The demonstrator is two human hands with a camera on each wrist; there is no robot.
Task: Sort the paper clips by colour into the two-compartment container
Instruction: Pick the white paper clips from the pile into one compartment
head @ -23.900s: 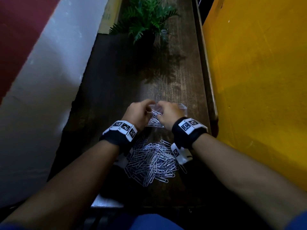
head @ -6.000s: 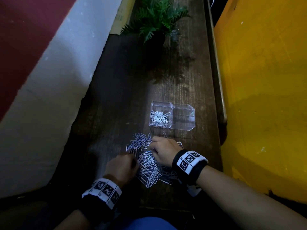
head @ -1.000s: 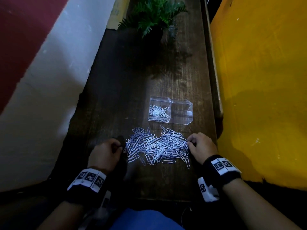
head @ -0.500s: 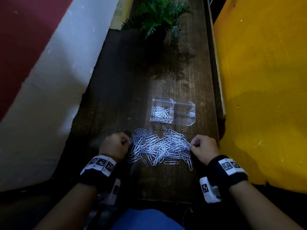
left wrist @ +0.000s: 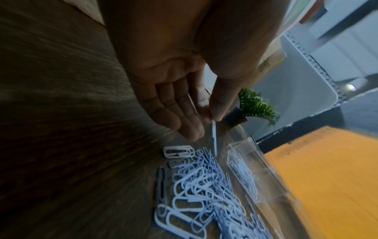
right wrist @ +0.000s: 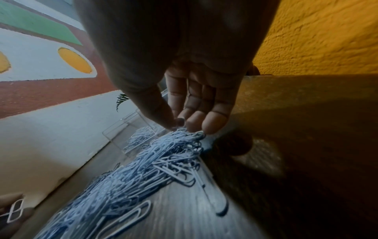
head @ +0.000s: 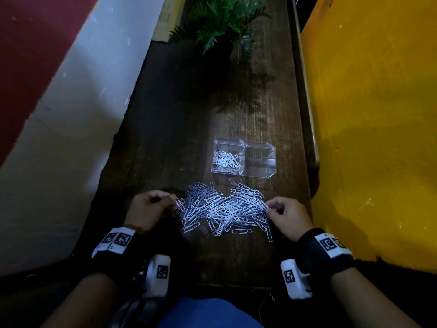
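Now the container's (head: 243,159) left compartment holds clips (head: 225,159); hands (head: 147,209) (head: 289,215) each pinch one.

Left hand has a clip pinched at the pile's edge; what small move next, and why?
Probably lift the left hand clear and carry its pinched clip to the container. The clip looks already free of the pile. The left compartment holds pale clips; the right compartment is empty. I cannot tell which colour this clip is.
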